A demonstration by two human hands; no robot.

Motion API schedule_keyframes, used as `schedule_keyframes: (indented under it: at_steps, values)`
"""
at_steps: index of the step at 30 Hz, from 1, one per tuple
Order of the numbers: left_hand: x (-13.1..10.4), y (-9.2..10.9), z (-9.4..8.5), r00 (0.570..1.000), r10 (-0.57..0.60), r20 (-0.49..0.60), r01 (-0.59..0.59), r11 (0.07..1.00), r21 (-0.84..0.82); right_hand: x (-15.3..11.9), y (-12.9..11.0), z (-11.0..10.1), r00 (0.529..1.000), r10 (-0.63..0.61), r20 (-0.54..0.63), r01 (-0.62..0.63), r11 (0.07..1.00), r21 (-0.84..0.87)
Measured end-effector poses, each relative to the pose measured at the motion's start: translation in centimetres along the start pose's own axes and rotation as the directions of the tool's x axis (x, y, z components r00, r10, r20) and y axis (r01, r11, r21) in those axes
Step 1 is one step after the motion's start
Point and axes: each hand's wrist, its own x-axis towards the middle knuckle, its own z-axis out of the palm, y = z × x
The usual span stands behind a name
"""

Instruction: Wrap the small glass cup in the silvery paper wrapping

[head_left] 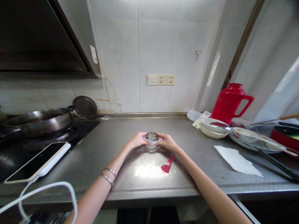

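A small clear container [152,143] with a dark, wavy-looking rim stands on the steel counter, straight ahead. My left hand [137,140] grips it from the left, fingers curled against its side. On the opposite side, my right hand [166,142] holds it the same way. Its exact kind and contents are too small to make out. A torn red scrap [166,166] lies on the counter just in front of my right hand, touched by neither hand.
At left, a steel pan [39,123] sits on the black stove, with a phone [35,161] and white cable nearby. Stacked white bowls [213,132], a red thermos [230,104], a paper napkin [237,160] and plates with utensils crowd the right side.
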Motion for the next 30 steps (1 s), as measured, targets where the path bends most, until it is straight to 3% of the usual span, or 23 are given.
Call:
schedule_keyframes:
  at_steps: [8, 30]
  values:
    - [-0.3, 0.4, 0.0, 1.0, -0.026, 0.008, 0.025, 0.999, 0.021, -0.1, 0.1, 0.0, 0.998, -0.051, 0.032, 0.051, 0.999, -0.01]
    - [-1.5, 0.0, -0.1, 0.997, -0.075, 0.019, 0.073, 0.995, 0.07, 0.0, -0.3, 1.2, 0.998, -0.006, 0.057, 0.006, 1.0, 0.007]
